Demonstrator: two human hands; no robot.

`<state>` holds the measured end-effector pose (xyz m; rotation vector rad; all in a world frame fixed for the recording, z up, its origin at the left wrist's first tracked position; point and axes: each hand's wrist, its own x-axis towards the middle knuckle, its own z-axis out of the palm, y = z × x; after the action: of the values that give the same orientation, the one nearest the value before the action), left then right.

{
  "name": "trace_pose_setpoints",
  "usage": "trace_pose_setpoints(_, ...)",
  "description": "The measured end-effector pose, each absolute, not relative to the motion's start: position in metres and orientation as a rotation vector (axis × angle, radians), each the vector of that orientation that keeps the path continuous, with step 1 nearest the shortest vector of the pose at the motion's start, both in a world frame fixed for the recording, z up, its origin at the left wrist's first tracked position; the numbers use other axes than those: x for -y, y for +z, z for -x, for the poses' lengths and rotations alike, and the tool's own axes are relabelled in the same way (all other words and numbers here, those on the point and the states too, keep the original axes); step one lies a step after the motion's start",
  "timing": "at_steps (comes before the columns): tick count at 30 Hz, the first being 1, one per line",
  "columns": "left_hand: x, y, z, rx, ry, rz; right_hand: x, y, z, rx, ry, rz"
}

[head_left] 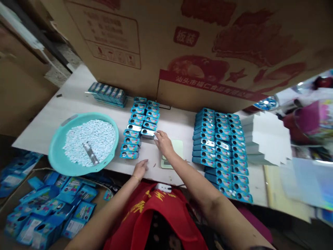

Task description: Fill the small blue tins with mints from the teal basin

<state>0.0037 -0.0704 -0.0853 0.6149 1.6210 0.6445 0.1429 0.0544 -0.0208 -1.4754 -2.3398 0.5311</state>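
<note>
My right hand point(163, 143) reaches over the white table, its thumb and fingers closed at the right end of a small blue box point(148, 133). This box lies at the near end of the right column in a two-column group of blue boxes point(132, 140), each with a dark round spot on its upward side. Close to the table's front edge, my left hand point(141, 168) rests with thumb and fingers slightly apart and nothing visible in it. Partly behind my right forearm is a pale green scale point(177, 147).
Left stands a turquoise basin point(54, 152) of white pellets point(78, 139) with a metal scoop point(90, 153). More blue boxes point(204, 147) form columns at right, beside stacked white card point(270, 135). A large carton point(145, 74) borders the back. Below left, a carton holds loose blue boxes point(49, 208).
</note>
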Motion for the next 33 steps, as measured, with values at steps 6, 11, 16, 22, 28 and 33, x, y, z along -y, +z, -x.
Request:
trace_pose_setpoints(6,0.078,-0.065,-0.003,-1.446,0.696,-0.421,0.036,-0.001,-0.298,2.097,0.157,1.753)
trace_pose_setpoints(11,0.071,-0.040,-0.011,-1.363,0.675,-0.388,0.061,-0.016,-0.362,2.294,-0.024,2.086)
trace_pose_setpoints(16,0.071,-0.021,-0.012,-1.128,0.722,-0.160,0.059,-0.011,-0.336,2.361,-0.136,2.029)
trace_pose_setpoints(22,0.077,-0.010,-0.013,-1.045,0.783,0.036,0.048,0.018,-0.256,2.563,-0.033,1.651)
trace_pose_setpoints(28,0.069,0.025,0.017,-1.167,0.970,-0.175,0.027,0.011,-0.211,2.579,0.178,1.553)
trace_pose_setpoints(33,0.029,0.026,0.116,-1.653,1.229,-0.507,0.047,0.011,-0.241,2.290,0.212,1.660)
